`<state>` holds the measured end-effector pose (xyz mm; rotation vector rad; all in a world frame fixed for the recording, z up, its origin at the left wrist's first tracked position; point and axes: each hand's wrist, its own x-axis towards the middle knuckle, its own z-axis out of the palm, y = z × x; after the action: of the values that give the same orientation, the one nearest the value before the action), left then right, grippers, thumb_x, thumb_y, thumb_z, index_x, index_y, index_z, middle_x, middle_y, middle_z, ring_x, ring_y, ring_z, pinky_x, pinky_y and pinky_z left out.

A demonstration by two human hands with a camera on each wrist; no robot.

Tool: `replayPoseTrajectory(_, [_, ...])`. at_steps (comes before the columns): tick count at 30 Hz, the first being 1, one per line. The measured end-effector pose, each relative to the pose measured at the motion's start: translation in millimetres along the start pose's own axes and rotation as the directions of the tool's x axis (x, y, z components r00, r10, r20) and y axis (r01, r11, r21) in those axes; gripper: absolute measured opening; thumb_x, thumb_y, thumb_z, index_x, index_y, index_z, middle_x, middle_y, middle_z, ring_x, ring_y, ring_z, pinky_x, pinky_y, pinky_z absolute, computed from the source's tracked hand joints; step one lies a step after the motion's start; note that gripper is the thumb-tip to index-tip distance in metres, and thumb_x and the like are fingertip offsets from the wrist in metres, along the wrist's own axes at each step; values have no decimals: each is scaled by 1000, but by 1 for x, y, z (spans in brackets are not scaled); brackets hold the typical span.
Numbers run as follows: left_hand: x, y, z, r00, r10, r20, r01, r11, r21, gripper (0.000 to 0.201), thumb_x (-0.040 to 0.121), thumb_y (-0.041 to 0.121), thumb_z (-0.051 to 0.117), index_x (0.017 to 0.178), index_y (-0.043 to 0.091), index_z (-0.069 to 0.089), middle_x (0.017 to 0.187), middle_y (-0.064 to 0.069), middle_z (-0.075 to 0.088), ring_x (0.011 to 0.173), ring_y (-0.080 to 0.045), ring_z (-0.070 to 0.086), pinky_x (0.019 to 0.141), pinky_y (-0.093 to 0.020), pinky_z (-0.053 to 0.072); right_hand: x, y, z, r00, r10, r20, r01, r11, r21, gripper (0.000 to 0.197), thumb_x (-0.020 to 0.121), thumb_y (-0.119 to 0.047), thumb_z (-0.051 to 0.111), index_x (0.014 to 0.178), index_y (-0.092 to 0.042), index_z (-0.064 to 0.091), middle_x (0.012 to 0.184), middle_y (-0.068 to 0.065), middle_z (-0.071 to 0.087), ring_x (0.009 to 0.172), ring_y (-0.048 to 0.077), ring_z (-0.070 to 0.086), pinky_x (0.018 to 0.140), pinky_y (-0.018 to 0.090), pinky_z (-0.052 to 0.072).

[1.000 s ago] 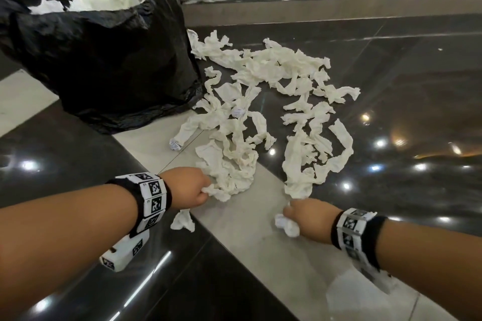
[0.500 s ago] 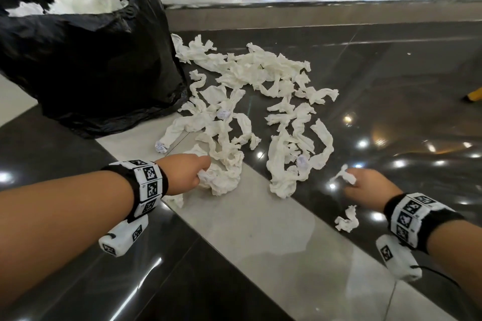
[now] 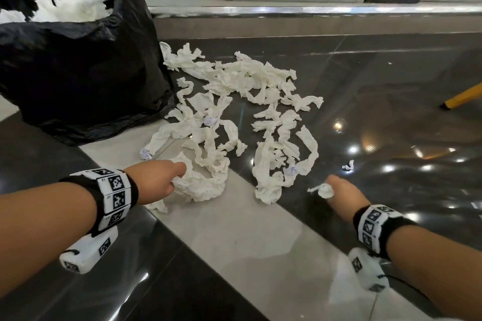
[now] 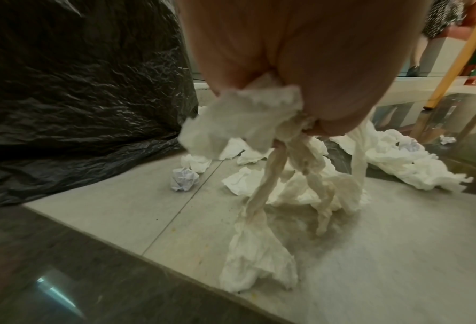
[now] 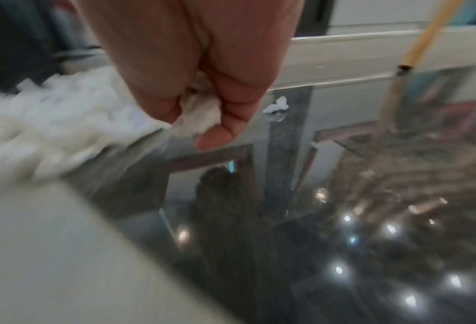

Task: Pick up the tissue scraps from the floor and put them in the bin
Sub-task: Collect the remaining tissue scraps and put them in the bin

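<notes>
White, crumpled tissue scraps [image 3: 234, 101] are shown strewn over a floor [image 3: 234, 242] of glossy dark stone crossed by a pale grey tiled band. A black plastic bin bag [image 3: 78, 60], already partly filled with white tissue, stands at the upper left, touching the nearest scraps.

The left hand [image 3: 159, 180] is closed in a fist on a bunch of long tissue strips [image 3: 200, 185]; in the left wrist view the strips [image 4: 272, 175] are seen hanging from the curled fingers [image 4: 342, 98] down to the pale band, so the bunch is partly lifted. Compared with half a second earlier, this hand is found in nearly the same place, with more tissue gathered to it.

The right hand [image 3: 344, 195] is curled round a small white tissue wad [image 3: 324, 190], pinched between thumb and fingers [image 5: 225, 122]. Since the earlier frame it has been drawn nearer, and the loose scrap that lay beside it is no longer on the floor; it is probably within the held wad, though the blurred right wrist view does not settle this. One small torn white scrap [image 3: 348, 165] remains beyond the hand. A yellow pole [image 3: 461, 99] rests at the right edge.
</notes>
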<state>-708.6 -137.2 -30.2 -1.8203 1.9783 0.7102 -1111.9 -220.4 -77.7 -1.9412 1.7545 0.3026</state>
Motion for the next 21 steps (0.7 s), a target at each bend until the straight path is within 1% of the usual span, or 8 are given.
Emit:
replayPoseTrajectory(2, [-2,1,-1,1000,-11,0,11,1000,-8,27,89,16,42,115,21,45,112,-4,59,89,-20,57,68,-26,41,16,12,-20,977,121,-172,-105,989,100,18,90,-14,50,108,-8,51,96,17,59,89,36,57,74,33,40])
replayPoseTrajectory(4, [-3,3,-5,1000,-21,5,21,1000,-14,27,89,16,42,116,22,45,113,-3,57,85,-18,54,62,-23,37,31,26,-35,945,213,-249,-172,969,179,24,90,-19,52,113,-12,52,96,18,57,86,35,54,74,34,40])
replayPoseTrajectory(6, [-4,6,-12,1000,-20,-18,19,999,-30,27,90,15,42,116,22,45,114,-3,56,85,-17,52,62,-22,37,46,38,-42,944,233,-232,-200,967,159,36,87,-23,58,122,-16,51,115,21,54,101,39,55,82,38,44])
replayPoseTrajectory(9, [-1,10,-25,996,-30,-82,25,998,-61,32,92,16,42,123,23,46,121,-4,52,99,-21,54,81,-29,42,61,42,-35,967,230,-108,-233,972,-11,43,89,-23,58,130,-16,47,127,23,44,112,42,51,92,43,43])
replayPoseTrajectory(13, [7,15,-36,989,-32,-145,23,998,-63,31,94,18,43,125,19,48,124,-7,50,108,-26,54,87,-33,41,67,30,-18,975,209,-78,-216,972,-95,20,93,-17,45,110,-10,54,118,22,48,102,41,55,86,44,45])
replayPoseTrajectory(17, [14,21,-40,986,-21,-163,15,999,-40,25,95,28,45,115,15,51,116,-8,51,104,-27,55,81,-32,40,73,4,-30,992,36,-119,-44,997,-65,13,90,-7,45,81,-8,54,87,17,60,88,35,60,72,32,41])
replayPoseTrajectory(19, [20,25,-42,985,-14,-169,9,999,-32,22,94,28,46,111,15,51,113,-8,51,101,-28,56,78,-32,40,77,-10,-35,986,-16,-166,19,1000,13,13,88,-6,47,78,-6,56,85,17,60,83,33,58,70,32,40])
replayPoseTrajectory(21, [25,28,-45,986,-21,-167,16,999,-34,21,94,28,46,111,16,51,111,-8,50,98,-28,56,74,-31,39,81,-19,-38,975,-29,-222,48,996,81,9,87,-8,49,88,-5,57,95,19,58,90,35,58,74,34,44])
